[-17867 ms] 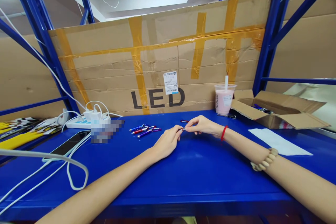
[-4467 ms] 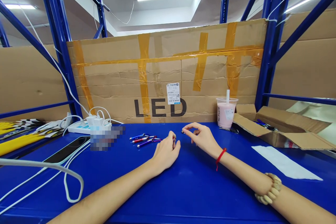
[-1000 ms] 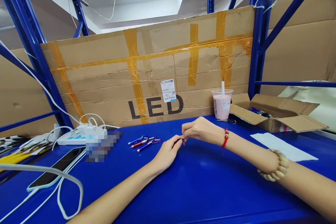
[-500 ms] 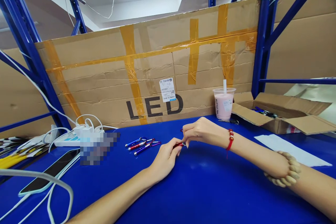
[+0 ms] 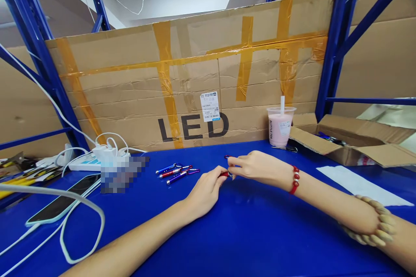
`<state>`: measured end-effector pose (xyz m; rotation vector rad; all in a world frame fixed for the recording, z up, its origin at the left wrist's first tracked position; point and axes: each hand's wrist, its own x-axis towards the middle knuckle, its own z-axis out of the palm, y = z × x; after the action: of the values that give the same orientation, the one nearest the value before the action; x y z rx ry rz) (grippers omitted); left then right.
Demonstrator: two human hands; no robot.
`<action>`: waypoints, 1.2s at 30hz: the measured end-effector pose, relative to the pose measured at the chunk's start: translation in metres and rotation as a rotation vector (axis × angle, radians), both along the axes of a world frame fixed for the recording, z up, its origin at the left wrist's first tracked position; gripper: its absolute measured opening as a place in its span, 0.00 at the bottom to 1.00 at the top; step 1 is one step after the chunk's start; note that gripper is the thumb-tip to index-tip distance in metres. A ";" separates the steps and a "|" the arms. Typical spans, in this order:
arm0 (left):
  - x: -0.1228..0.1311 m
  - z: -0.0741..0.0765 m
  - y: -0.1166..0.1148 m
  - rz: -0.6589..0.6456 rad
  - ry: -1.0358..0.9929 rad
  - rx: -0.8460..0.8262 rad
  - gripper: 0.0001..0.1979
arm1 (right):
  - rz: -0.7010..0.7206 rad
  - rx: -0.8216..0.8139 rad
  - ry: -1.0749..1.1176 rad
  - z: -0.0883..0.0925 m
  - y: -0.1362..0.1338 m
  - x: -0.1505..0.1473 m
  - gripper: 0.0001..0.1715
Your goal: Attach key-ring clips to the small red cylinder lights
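Observation:
My left hand (image 5: 205, 190) is closed round a small red keychain penlight (image 5: 225, 174), most of it hidden by the fingers. At the silvery end of that penlight, the bent fingers of my right hand (image 5: 248, 168) pinch together; whatever small part they grip is covered. Just behind the right fingertips a red clip (image 5: 226, 156) lies on the table. Left of my hands lie a blue penlight (image 5: 167, 168), a red penlight (image 5: 172, 173) and a purple penlight (image 5: 178, 177), side by side with their clips pointing right.
A blue table (image 5: 208, 242) lies below. At left are a phone (image 5: 63, 201), white cables and a power strip (image 5: 86, 162). At right stand a pink drink cup (image 5: 280, 127), an open cardboard box (image 5: 349, 151) and white paper (image 5: 360, 184). A cardboard wall (image 5: 130, 108) closes the back.
The camera view has shifted slightly. My right hand has tilted and its fingers have spread a little at the penlight's end. My left hand keeps its grip on the penlight.

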<state>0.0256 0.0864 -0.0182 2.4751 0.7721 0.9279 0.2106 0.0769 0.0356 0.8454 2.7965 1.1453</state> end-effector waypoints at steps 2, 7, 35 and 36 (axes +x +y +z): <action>0.000 0.000 0.000 0.009 -0.013 0.015 0.09 | -0.004 -0.004 0.031 -0.002 0.002 0.001 0.09; 0.000 0.000 0.001 0.035 -0.005 0.078 0.10 | -0.032 -0.155 0.215 -0.010 0.004 0.002 0.09; 0.002 -0.001 0.004 0.228 0.027 0.066 0.05 | -0.202 -0.496 0.723 -0.027 0.007 -0.014 0.27; 0.002 -0.001 0.004 0.222 0.014 0.045 0.06 | -0.213 -0.508 0.751 -0.028 0.007 -0.015 0.27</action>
<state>0.0277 0.0904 -0.0194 2.4725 1.0591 1.0145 0.1953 0.0841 0.0074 1.7014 3.1503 0.0362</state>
